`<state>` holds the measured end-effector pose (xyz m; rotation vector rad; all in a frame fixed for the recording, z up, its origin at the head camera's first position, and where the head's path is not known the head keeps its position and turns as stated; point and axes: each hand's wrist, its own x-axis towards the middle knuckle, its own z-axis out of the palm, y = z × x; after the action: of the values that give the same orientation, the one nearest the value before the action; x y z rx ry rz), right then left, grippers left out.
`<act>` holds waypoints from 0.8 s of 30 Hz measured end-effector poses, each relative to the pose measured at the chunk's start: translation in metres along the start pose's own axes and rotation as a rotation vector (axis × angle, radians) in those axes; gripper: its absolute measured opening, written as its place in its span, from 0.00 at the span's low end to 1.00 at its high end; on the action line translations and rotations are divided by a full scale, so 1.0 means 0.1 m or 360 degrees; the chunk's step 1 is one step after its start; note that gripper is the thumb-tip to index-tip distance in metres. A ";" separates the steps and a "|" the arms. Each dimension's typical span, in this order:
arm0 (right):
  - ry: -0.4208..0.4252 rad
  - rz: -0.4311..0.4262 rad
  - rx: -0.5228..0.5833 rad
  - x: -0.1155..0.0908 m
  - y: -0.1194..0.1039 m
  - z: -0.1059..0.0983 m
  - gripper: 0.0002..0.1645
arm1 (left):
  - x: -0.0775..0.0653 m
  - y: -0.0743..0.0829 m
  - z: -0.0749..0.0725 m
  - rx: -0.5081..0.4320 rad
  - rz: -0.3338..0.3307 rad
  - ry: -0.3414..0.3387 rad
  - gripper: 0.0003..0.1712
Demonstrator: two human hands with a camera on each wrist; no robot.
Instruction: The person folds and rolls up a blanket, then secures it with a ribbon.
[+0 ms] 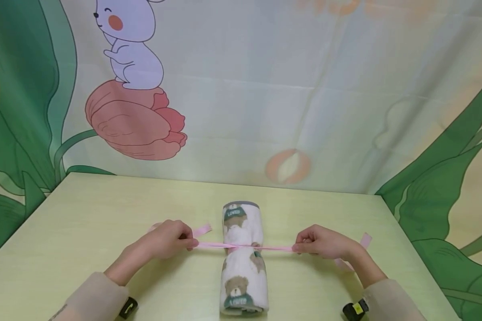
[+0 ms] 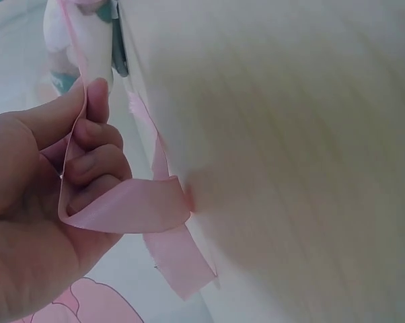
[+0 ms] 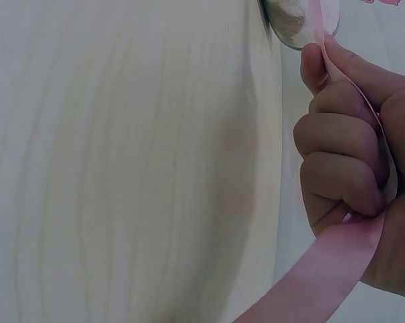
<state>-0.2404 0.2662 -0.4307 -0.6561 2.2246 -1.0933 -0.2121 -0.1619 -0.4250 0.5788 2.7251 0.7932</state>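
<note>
A rolled white towel [image 1: 245,272] with brown bears and green lettering lies upright in the head view, cinched at its middle by a pink ribbon [image 1: 213,244]. My left hand [image 1: 170,239] pinches one end of the ribbon, left of the roll. On the other side my right hand [image 1: 323,242] pinches the opposite end. Both stretches run taut from the towel. In the left wrist view the ribbon's loose tail [image 2: 132,207] hangs past the curled fingers and folds onto the table. The right wrist view shows a wide tail [image 3: 317,276] trailing below the fist.
The pale yellow table [image 1: 104,200] reaches back to a printed curtain [image 1: 233,111] with a rabbit on a tulip. Black straps with small devices [image 1: 355,310] sit at both wrists, beside beige sleeves [image 1: 391,301].
</note>
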 end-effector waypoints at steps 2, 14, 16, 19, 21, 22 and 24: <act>-0.0006 0.0001 0.0013 -0.01 -0.01 -0.01 0.17 | 0.01 0.00 -0.01 -0.0003 0.0002 -0.0010 0.15; -0.0030 0.0044 0.0060 -0.05 0.07 -0.05 0.17 | 0.00 0.02 -0.04 -0.0004 0.0027 -0.0053 0.15; -0.0038 0.0046 0.0075 -0.05 0.08 -0.04 0.17 | 0.00 0.01 -0.03 0.0001 0.0020 -0.0057 0.16; -0.0052 0.0044 0.0080 -0.06 0.07 -0.04 0.17 | -0.01 0.01 -0.02 0.0012 -0.0006 -0.0061 0.16; -0.0056 0.0036 0.0072 -0.06 0.07 -0.05 0.17 | -0.01 0.00 -0.02 0.0003 -0.0026 -0.0059 0.16; -0.0056 0.0034 0.0067 -0.06 0.06 -0.06 0.17 | -0.02 0.00 -0.02 0.0003 -0.0035 -0.0056 0.16; -0.0054 0.0035 0.0060 -0.07 0.06 -0.07 0.16 | -0.02 0.00 -0.03 0.0002 -0.0031 -0.0049 0.16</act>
<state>-0.2412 0.2779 -0.4302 -0.6281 2.1722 -1.1024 -0.2117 -0.1639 -0.4224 0.5590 2.6990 0.7716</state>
